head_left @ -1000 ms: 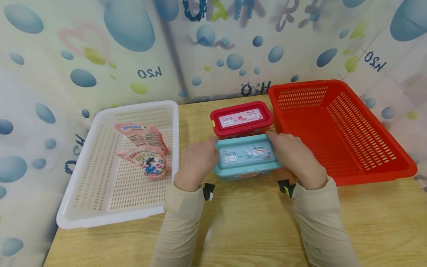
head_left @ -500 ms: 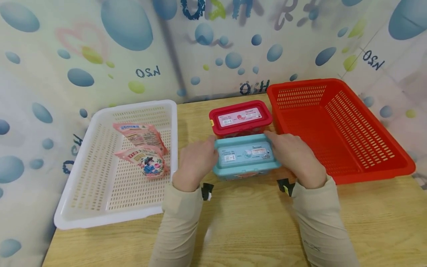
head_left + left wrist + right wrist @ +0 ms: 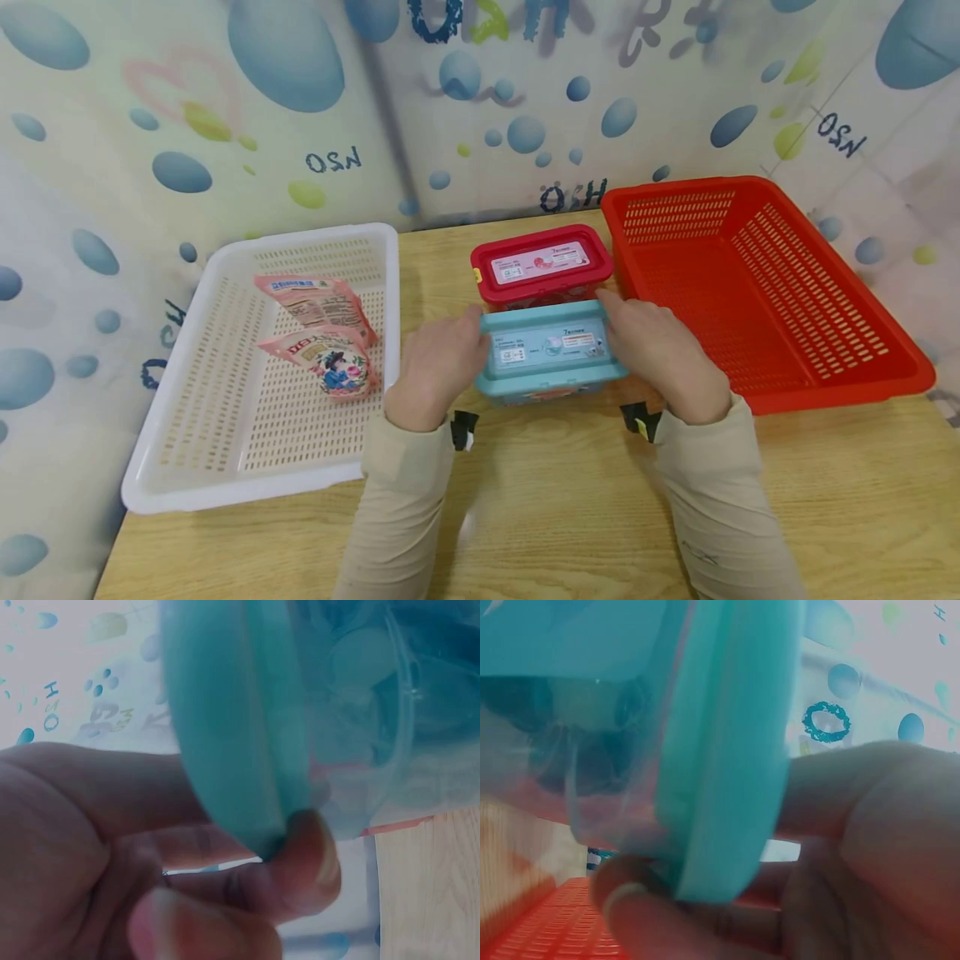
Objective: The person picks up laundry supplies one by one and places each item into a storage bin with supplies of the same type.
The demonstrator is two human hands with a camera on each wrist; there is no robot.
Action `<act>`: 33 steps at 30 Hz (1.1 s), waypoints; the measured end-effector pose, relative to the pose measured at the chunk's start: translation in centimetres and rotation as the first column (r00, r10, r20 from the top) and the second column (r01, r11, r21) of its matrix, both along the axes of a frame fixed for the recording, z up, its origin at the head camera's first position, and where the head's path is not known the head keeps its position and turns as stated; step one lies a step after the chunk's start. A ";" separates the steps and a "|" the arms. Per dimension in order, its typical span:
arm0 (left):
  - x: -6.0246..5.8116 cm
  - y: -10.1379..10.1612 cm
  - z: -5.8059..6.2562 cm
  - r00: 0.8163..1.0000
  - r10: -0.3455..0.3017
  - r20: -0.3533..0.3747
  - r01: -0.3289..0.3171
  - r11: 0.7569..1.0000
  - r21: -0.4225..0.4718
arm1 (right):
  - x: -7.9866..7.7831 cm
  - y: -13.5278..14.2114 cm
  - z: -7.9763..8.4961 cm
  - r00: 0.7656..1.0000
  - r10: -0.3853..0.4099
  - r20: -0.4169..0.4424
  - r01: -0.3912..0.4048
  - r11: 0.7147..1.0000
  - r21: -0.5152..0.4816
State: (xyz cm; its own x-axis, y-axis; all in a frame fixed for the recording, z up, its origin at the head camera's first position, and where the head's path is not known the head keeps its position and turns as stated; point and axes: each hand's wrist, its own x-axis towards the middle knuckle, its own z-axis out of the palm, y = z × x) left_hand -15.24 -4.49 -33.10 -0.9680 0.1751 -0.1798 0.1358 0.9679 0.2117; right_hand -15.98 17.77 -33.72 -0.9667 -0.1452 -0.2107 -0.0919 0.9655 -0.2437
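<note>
A clear plastic box with a teal lid (image 3: 551, 343) is between my two hands at the middle of the table. My left hand (image 3: 442, 367) grips its left end. In the left wrist view, curled fingers (image 3: 304, 870) hook under the lid's rim. The right end is gripped by my right hand (image 3: 663, 354). Its fingers (image 3: 641, 900) also curl beneath the rim in the right wrist view. Directly behind stands a similar box with a dark pink lid (image 3: 542, 265). What the teal-lidded box contains is blurred through its walls.
On the left is a white basket (image 3: 180, 492) holding two pink packets (image 3: 341, 367). A red basket (image 3: 832, 333) stands to the right, close to my right hand. The wooden table (image 3: 555, 517) meets a patterned wall (image 3: 480, 125) at the back.
Both hands and the teal-lidded box have shifted very slightly left. The grip on both ends stays the same, and the pink-lidded box and baskets keep their places.
</note>
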 end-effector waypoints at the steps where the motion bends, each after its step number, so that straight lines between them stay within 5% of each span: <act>1: 0.0 0.0 0.0 1.000 0.004 0.002 -0.004 1.000 0.001 | 0.0 0.0 0.0 1.000 -0.002 0.001 0.002 1.000 -0.008; 19: 0.3 0.2 0.0 0.997 -0.032 0.072 0.033 0.999 -0.017 | 0.2 0.7 -0.5 1.000 -0.008 -0.001 0.008 0.998 -0.056; 33: 0.1 -0.3 0.5 0.999 -0.014 0.052 0.016 0.999 -0.034 | -0.4 0.0 -0.6 0.999 -0.031 -0.033 0.027 0.995 -0.100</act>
State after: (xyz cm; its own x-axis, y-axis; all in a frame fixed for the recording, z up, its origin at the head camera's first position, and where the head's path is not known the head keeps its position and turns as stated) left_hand -15.12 -4.79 -32.62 -0.9546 0.1821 -0.2359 0.1397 0.9726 0.1858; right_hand -16.42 17.78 -34.29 -0.9773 -0.1356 -0.1629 -0.0744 0.9390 -0.3357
